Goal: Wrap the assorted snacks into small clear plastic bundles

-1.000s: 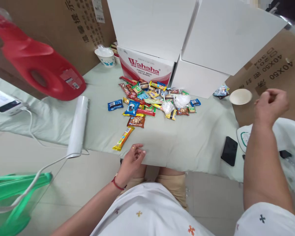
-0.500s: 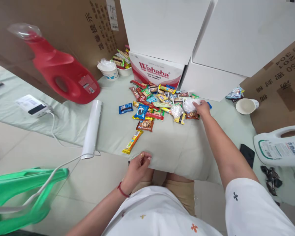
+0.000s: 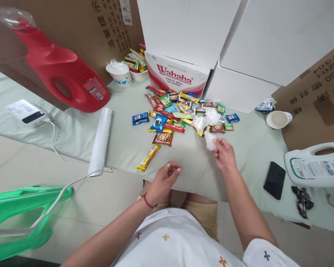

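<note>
My right hand (image 3: 224, 154) pinches a crumpled clear plastic bag (image 3: 210, 141) just above the cloth, in front of the snack pile. Two more balled plastic bags (image 3: 212, 116) rest on the pile's right side. Loosely curled, my left hand (image 3: 165, 180) hovers at the table's front edge with nothing visible in its fingers. Nearest to it lies a yellow-orange snack bar (image 3: 148, 157). Behind that are a brown cookie packet (image 3: 163, 139) and a blue cookie packet (image 3: 158, 122). Several small wrapped snacks (image 3: 183, 106) fill the heap in front of the Wahaha carton (image 3: 176, 76).
At left stand a red jug (image 3: 66, 79), a white roll (image 3: 100, 141) and a power bank (image 3: 28, 113) with its cable. A paper cup (image 3: 119, 76) holds plastic; a snack bowl (image 3: 139, 76) adjoins it. Right: another paper cup (image 3: 278, 120), a phone (image 3: 274, 180), a white detergent bottle (image 3: 317, 167).
My right hand has drawn back from the pile toward me, lifting one crumpled plastic bag away. My left hand has shifted slightly right and up. The camera view has moved a little.
</note>
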